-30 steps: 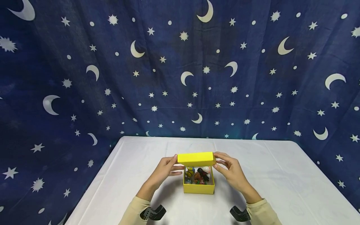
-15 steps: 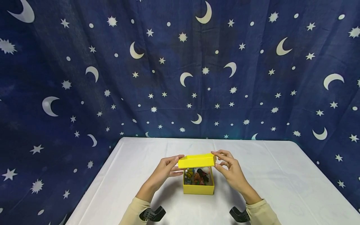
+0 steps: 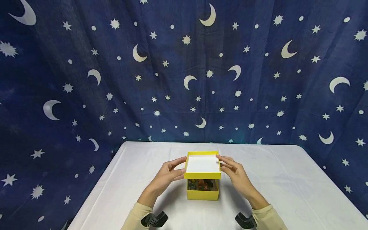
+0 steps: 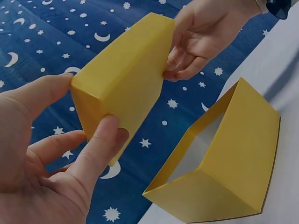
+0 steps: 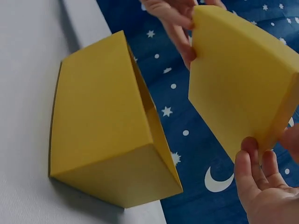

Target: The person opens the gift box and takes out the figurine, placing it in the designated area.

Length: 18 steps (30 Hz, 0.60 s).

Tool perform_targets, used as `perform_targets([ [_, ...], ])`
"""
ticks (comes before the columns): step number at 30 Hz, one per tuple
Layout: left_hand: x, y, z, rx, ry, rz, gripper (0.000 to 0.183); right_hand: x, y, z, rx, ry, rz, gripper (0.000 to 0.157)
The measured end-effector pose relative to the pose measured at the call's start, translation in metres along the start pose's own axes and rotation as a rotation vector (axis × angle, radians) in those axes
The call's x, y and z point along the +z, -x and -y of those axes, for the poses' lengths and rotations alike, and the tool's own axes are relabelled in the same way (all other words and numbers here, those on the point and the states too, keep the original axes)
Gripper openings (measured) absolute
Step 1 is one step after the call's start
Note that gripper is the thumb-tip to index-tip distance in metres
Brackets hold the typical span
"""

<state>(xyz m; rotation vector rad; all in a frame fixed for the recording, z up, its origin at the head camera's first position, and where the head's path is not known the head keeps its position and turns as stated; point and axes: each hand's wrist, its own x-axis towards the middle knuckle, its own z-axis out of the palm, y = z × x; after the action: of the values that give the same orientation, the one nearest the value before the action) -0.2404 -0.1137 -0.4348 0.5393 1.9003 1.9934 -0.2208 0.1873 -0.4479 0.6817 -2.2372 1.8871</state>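
Observation:
Both hands hold a shallow yellow box lid [image 3: 203, 175] above its box. In the head view its white inside faces up. My left hand [image 3: 164, 177] pinches the lid's left side between thumb and fingers, and my right hand [image 3: 239, 179] grips the right side. Below stands the yellow box [image 3: 202, 195], uncovered on the table. Small colourful toy figures [image 3: 202, 184] lie in it, partly hidden by the lid. The left wrist view shows the underside of the lid [image 4: 135, 88] with a thumb and fingers on its edges. A gap separates lid and box [image 5: 100, 116].
A white cloth covers the table [image 3: 138, 166], whose far edge meets a dark blue curtain [image 3: 172, 80] printed with moons and stars. Black wrist straps [image 3: 154, 219] sit over the beige sleeves [image 3: 136, 217].
The lid has turned over from showing its yellow outside to showing its white inside. It now covers more of the toy figures from the head view. The box has stayed in place.

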Motion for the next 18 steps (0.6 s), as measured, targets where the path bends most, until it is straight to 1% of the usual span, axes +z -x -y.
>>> perform_targets([
  [2, 0.000, 0.001, 0.000, 0.001, -0.001, 0.020, 0.066, 0.000, 0.001, 0.001, 0.050, -0.023, -0.007, 0.045],
  [4, 0.000, 0.002, -0.001, 0.012, -0.007, 0.043, 0.070, 0.000, 0.001, 0.002, 0.079, -0.042, -0.010, 0.047],
  [8, 0.000, 0.003, -0.004, 0.053, -0.044, 0.071, 0.075, 0.001, 0.000, 0.004, 0.085, -0.023, -0.008, 0.049],
  [13, -0.004, 0.004, -0.008, 0.090, -0.117, 0.053, 0.070, 0.004, 0.000, 0.004, 0.079, -0.036, 0.015, 0.051],
  [18, -0.010, 0.007, -0.012, 0.084, -0.165, 0.009, 0.064, 0.010, 0.001, 0.007, 0.082, -0.055, 0.046, 0.052],
])
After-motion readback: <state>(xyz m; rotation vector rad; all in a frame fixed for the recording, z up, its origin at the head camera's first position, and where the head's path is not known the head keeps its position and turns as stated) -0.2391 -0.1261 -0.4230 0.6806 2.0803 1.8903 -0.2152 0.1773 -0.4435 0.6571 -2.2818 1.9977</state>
